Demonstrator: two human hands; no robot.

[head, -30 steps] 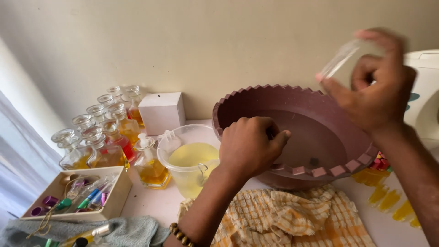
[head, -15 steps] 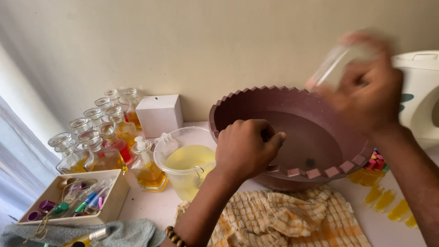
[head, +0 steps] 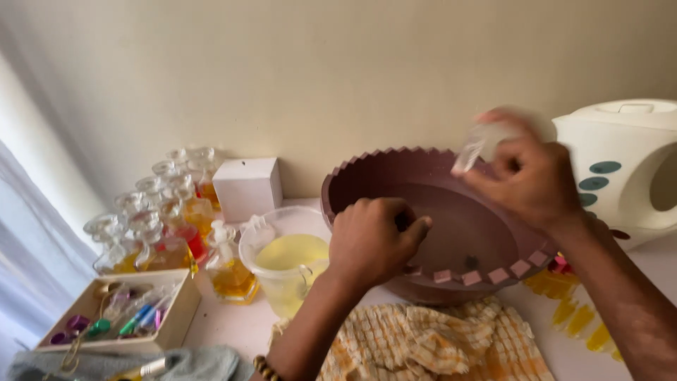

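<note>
A brown basin point(head: 367, 185) with a toothed rim stands on the table and holds water. My left hand point(head: 372, 240) is closed on its near rim. My right hand point(head: 525, 173) grips a small clear bottle point(head: 477, 144) tilted above the basin, blurred by motion. Left of the basin sits a clear jug point(head: 282, 264) of pale yellow liquid.
Several glass bottles point(head: 159, 219) of yellow and red liquid cluster at the left beside a white box point(head: 247, 187). A tray of small coloured items point(head: 116, 321) lies front left, a checked cloth point(head: 430, 346) in front, a white kettle point(head: 627, 166) at the right.
My right hand has dropped lower with the clear bottle, shaking it over the basin. My left hand has stayed on the rim.
</note>
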